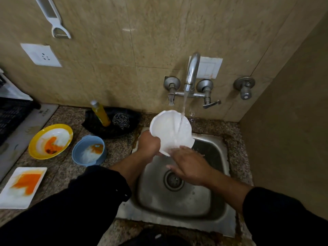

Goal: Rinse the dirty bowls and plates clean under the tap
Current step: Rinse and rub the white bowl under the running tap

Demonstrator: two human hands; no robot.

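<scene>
A white bowl [168, 128] is tilted under the running tap [190, 75], above the steel sink [177, 208]. Water streams onto its inner wall. My left hand [148, 142] grips the bowl's left rim. My right hand [188, 164] lies with straight fingers against the bowl's lower edge. On the counter to the left wait a yellow-rimmed plate [50, 141], a blue bowl [88, 150] and a white rectangular plate [22, 186], all smeared with orange sauce.
A black tray [95, 124] behind the blue bowl holds a yellow soap bottle [100, 113] and a steel scrubber [120, 119]. A cooktop edge [21, 128] lies at far left. A side wall [287, 121] closes in on the right. A peeler [56, 23] hangs on the wall.
</scene>
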